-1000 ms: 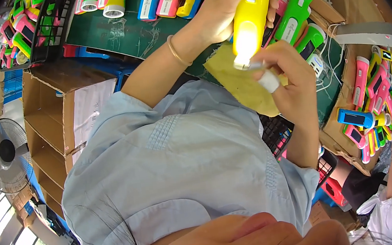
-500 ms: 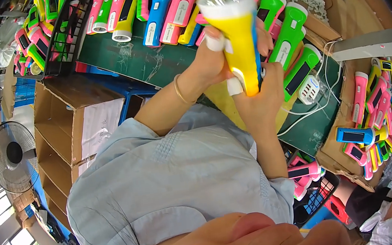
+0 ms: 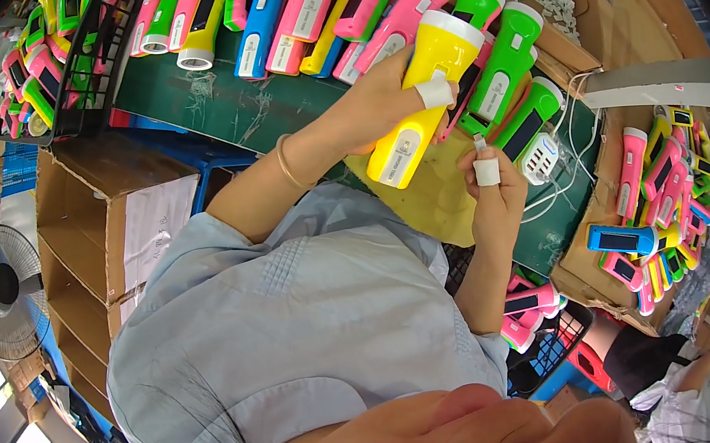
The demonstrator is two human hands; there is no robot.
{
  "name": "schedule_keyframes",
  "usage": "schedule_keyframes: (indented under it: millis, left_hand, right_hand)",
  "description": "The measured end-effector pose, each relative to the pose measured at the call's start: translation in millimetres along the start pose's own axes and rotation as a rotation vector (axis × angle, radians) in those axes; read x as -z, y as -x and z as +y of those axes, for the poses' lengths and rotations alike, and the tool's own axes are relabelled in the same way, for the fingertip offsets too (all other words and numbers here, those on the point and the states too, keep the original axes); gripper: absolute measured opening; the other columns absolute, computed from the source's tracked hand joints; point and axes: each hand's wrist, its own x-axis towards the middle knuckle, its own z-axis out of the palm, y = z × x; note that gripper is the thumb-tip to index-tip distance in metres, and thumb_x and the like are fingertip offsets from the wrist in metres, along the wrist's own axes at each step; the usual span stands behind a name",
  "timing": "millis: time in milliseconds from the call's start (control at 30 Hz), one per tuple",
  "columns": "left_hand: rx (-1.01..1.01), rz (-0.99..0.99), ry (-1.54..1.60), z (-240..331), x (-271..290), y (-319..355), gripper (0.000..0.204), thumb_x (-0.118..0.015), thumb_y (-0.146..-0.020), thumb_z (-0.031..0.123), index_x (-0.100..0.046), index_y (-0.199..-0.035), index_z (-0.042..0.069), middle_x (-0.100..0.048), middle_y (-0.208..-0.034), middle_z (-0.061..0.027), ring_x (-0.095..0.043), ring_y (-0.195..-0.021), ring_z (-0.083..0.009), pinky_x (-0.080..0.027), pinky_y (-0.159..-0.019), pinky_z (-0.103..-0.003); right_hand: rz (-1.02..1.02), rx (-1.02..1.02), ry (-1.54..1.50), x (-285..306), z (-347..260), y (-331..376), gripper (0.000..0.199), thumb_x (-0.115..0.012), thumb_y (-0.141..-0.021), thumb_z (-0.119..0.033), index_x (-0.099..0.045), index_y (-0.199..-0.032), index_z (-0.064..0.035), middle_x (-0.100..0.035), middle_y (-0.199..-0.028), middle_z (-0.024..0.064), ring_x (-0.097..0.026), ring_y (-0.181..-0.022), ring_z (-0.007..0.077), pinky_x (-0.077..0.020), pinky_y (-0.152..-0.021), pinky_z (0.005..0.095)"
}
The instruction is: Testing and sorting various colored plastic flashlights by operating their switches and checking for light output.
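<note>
The left hand (image 3: pixel 392 95) wraps a yellow torch (image 3: pixel 415 129) above a cloth (image 3: pixel 429 204), most fingers hidden behind it, while the right hand (image 3: pixel 496 196), nearby, pinches a pale tip (image 3: pixel 479 141) too covered to identify, and beyond them a torch row (image 3: pixel 266 27) is partly cut off above.

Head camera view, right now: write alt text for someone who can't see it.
The left hand grips a yellow flashlight over a green table, while the right hand, apart from it, pinches a pale piece too small to identify. Pink, blue, green and yellow flashlights lie along the table, near a white multi-port charger.
</note>
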Motion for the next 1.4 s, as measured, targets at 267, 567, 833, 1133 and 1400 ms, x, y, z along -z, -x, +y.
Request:
schedule_keyframes:
  millis: [267,567,833,1133,1400]
  left_hand:
    - [-0.151,-0.057,-0.423,1,9,4,0.063,-0.060,-0.081,0.024,-0.028,-0.127,-0.004,-0.048,-0.110,-0.0158,-0.049,-0.102,-0.0217,-0.040,-0.088,-0.030]
    - [-0.175,-0.015,-0.721,1,7,14,0.077,-0.069,-0.069,0.025,-0.029,-0.127,-0.008,-0.052,-0.106,-0.0184,-0.053,-0.097,-0.0238,-0.043,-0.083,-0.032]
    - [-0.097,0.061,-0.782,-2,4,14,0.076,-0.070,-0.066,0.025,-0.034,-0.122,-0.013,-0.054,-0.101,-0.0197,-0.055,-0.091,-0.0256,-0.044,-0.078,-0.032]
    - [-0.294,0.229,-0.922,-17,2,11,0.065,-0.067,-0.062,0.020,-0.036,-0.111,-0.008,-0.054,-0.089,-0.0235,-0.057,-0.076,-0.0367,-0.045,-0.066,-0.039]
    - [-0.435,0.144,-0.947,-15,4,2,0.074,-0.071,-0.067,0.030,-0.033,-0.118,-0.008,-0.053,-0.094,-0.0277,-0.057,-0.082,-0.0411,-0.046,-0.070,-0.041]
  right_hand:
    - [-0.039,0.099,0.141,-5,-10,-7,0.024,-0.049,-0.090,-0.019,-0.056,-0.078,0.0008,-0.055,-0.070,-0.0006,-0.045,-0.065,0.0053,-0.0346,-0.059,0.0191]
    - [-0.195,0.222,0.231,-12,-39,-27,0.016,-0.054,-0.085,-0.013,-0.058,-0.078,0.0004,-0.054,-0.063,0.0003,-0.045,-0.058,0.0060,-0.0352,-0.052,0.0209]
    - [-0.052,0.168,0.394,-20,-38,-23,0.019,-0.056,-0.084,-0.015,-0.057,-0.073,0.0006,-0.052,-0.057,0.0019,-0.043,-0.052,0.0068,-0.0350,-0.049,0.0234]
    - [-0.001,0.235,0.544,-26,-34,-26,0.019,-0.054,-0.085,-0.014,-0.056,-0.074,0.0021,-0.052,-0.058,0.0089,-0.045,-0.049,0.0133,-0.0359,-0.047,0.0277]
    - [0.120,0.380,0.530,-32,-22,-20,0.019,-0.050,-0.087,-0.015,-0.056,-0.077,-0.0001,-0.052,-0.059,0.0084,-0.046,-0.052,0.0131,-0.0354,-0.048,0.0267]
